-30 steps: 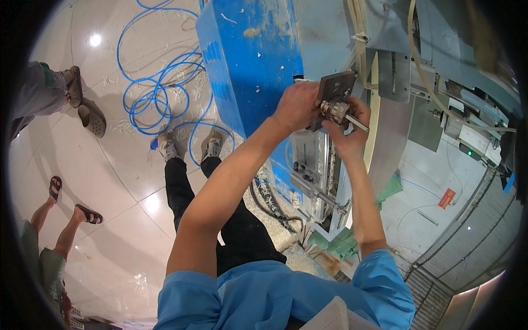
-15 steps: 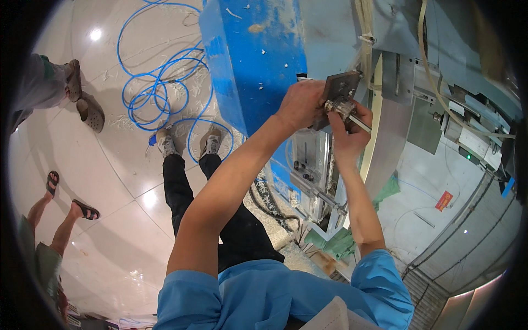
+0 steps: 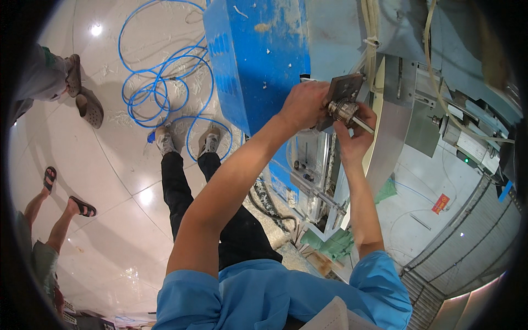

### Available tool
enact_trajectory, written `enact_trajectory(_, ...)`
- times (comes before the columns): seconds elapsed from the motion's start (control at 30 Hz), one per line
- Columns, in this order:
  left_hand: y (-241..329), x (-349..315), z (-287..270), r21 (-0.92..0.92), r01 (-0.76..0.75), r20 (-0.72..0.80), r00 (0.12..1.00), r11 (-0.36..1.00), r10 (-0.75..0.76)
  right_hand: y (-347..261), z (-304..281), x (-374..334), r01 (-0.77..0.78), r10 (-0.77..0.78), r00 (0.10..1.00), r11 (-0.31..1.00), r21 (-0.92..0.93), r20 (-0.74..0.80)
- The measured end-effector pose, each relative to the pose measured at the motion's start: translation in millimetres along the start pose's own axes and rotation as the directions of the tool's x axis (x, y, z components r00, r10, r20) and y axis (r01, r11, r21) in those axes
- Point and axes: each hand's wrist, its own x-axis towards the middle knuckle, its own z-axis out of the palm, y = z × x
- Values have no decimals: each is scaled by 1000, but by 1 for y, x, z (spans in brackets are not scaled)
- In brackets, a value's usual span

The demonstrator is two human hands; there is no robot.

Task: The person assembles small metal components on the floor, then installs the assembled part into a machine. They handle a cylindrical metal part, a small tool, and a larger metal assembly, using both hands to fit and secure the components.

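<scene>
My left hand [image 3: 304, 105] curls against the near side of a dark, square metal plate [image 3: 348, 86], its fingertips hidden behind the plate's edge. From the face of this plate sticks out a round, ridged metal fitting [image 3: 344, 112], and a pale, straight rod [image 3: 363, 125] runs out of it to the lower right. My right hand [image 3: 356, 138] is closed about the fitting and the rod, thumb below and fingers on the far side. Both hands work beside a blue machine housing [image 3: 264, 66]. Whether the plate is fixed to the machine cannot be made out.
Below my hands is a machine frame [image 3: 308, 165] with metal rails, a green cloth [image 3: 336, 245] lying under it. Hoses [image 3: 369, 33] hang above. A coiled blue air hose [image 3: 159, 91] lies on the shaving-strewn floor at left. Two other people's feet [image 3: 89, 109] stand farther left.
The ridged fitting has turned a little into fuller view, with the plate and both hands slightly farther right in the picture. The grip of both hands stays much the same.
</scene>
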Motion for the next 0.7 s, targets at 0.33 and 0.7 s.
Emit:
enact_trajectory(0.33,-2,6,-1,-51,-33,20,999,998,34,11,-9,7,146,-134,988,966,-213,72)
enact_trajectory(0.7,-3,4,0,48,18,55,998,999,-20,-3,3,-1,-117,117,993,993,-1,-25)
